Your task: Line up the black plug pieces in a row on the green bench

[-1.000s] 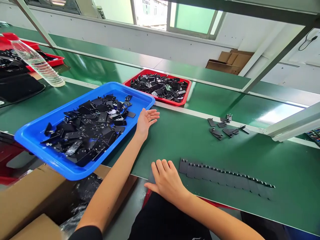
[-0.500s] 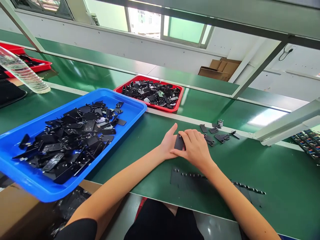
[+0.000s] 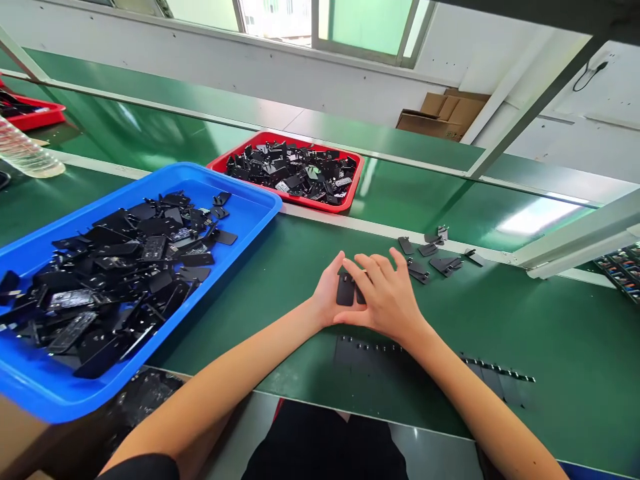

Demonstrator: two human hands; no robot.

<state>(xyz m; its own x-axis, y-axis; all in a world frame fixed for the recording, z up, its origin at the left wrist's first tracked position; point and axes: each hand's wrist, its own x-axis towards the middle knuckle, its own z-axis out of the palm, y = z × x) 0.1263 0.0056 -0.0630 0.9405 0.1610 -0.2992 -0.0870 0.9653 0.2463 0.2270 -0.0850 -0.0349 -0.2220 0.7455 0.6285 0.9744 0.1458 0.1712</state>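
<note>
Above the green desk (image 3: 280,280), the left hand (image 3: 326,293) cradles black plates (image 3: 345,291) in its grip, while the right hand (image 3: 395,299) curves over them with spread fingers; whether its grip pinches one, I cannot tell. Below lies an overlapping plate row (image 3: 495,381), and the plate-filled blue tray (image 3: 250,200) sits to the left.

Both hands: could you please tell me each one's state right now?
Left hand: holding black pieces, fingers mostly hidden.
Right hand: curved over them; grip cannot be told.
</note>
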